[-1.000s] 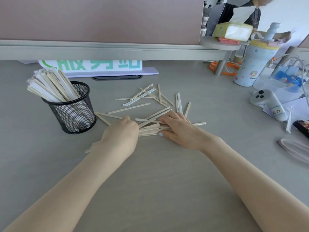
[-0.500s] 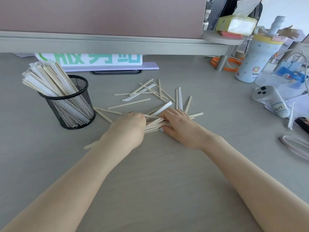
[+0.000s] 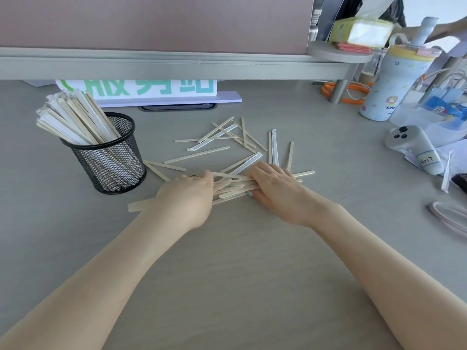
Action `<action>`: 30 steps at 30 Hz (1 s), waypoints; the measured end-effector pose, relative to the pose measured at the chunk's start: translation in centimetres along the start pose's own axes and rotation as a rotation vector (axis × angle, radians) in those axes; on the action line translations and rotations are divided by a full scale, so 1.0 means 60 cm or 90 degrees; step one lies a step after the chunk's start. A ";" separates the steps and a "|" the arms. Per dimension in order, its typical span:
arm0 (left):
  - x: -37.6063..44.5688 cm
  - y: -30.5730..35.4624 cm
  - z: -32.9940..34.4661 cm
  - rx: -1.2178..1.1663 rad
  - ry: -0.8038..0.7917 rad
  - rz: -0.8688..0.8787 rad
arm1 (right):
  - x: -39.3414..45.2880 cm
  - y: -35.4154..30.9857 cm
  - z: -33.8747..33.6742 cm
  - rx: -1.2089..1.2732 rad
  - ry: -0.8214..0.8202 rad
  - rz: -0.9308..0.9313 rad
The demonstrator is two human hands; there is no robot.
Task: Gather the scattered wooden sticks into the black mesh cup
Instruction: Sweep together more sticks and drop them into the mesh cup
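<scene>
Left hand (image 3: pixel 187 195): knuckles up on the grey desk (image 3: pixel 240 261), fingers curled around the left end of a bundle of wooden sticks (image 3: pixel 231 189); the stick ends poke out behind the wrist, toward the lower left.
Right hand (image 3: pixel 275 192): palm down, fingers nearly straight and together, pressing flat on the right end of the same bundle; it closes on nothing.
Bundle: lies roughly crosswise between the two hands, touching both; its middle shows in the gap between the fingertips.
Loose sticks (image 3: pixel 197 155): scattered flat on the desk just beyond the fingers, some paper-wrapped, several crossing each other; two lie near the cup's base.
Black mesh cup (image 3: pixel 111 160): upright, left of the left hand, apart from it; already holds many sticks leaning to the left.
Other items: white controller (image 3: pixel 414 152) and a pale bottle (image 3: pixel 389 87) far right, well apart from the sticks.
</scene>
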State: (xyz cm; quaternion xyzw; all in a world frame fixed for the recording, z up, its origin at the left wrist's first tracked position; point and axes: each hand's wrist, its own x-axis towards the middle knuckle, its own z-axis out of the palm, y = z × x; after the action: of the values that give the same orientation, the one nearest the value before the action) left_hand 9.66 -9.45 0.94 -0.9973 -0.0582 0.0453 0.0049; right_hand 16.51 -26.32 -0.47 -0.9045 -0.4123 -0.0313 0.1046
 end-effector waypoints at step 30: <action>-0.055 -0.100 0.032 -0.103 0.394 -0.018 | -0.004 -0.001 0.011 -0.053 0.012 0.002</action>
State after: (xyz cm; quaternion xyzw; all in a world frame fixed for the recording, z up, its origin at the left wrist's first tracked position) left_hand 5.55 -3.89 -0.60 -0.9600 -0.0709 -0.2650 -0.0564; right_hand 16.27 -26.34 -1.13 -0.9084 -0.4081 -0.0567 0.0707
